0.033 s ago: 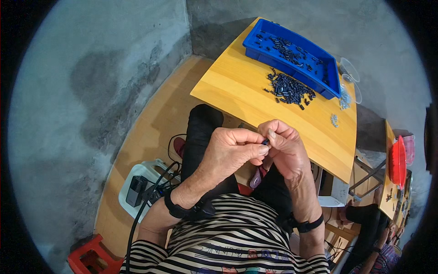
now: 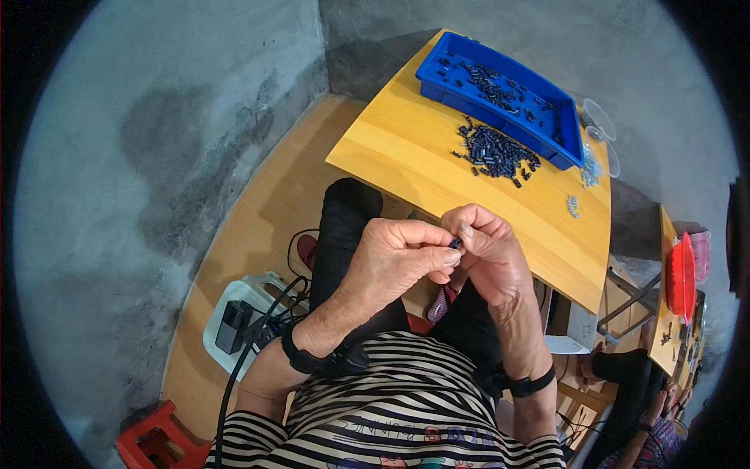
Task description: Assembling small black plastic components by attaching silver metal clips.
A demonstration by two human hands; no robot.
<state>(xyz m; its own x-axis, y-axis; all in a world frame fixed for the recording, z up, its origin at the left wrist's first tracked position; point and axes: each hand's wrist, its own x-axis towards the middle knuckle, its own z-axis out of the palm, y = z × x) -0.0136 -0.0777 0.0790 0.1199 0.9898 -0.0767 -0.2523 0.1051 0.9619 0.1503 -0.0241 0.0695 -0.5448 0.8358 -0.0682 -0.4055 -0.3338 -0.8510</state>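
Observation:
My left hand [image 2: 394, 254] pinches a small dark piece [image 2: 455, 244] between thumb and forefinger, just off the table's near edge. My right hand [image 2: 492, 254] meets it there, its thumb and fingertips closed on the same piece. Most of the piece is hidden by the fingers, so its exact kind cannot be made out. Beyond my hands, a pile of small black cylindrical parts [image 2: 497, 152] lies on the wooden table [image 2: 406, 141]. Behind the pile stands a blue tray [image 2: 500, 121] with more black parts scattered in it.
Small clear or silvery pieces [image 2: 573, 206] lie at the table's right, near clear plastic tubs [image 2: 598, 119]. A pale stool [image 2: 223, 301] at my left carries black devices and cables. A red stool [image 2: 160, 438] stands lower left. At right, another person's hands [image 2: 670, 400] show beside a second table with a red basin [image 2: 681, 275].

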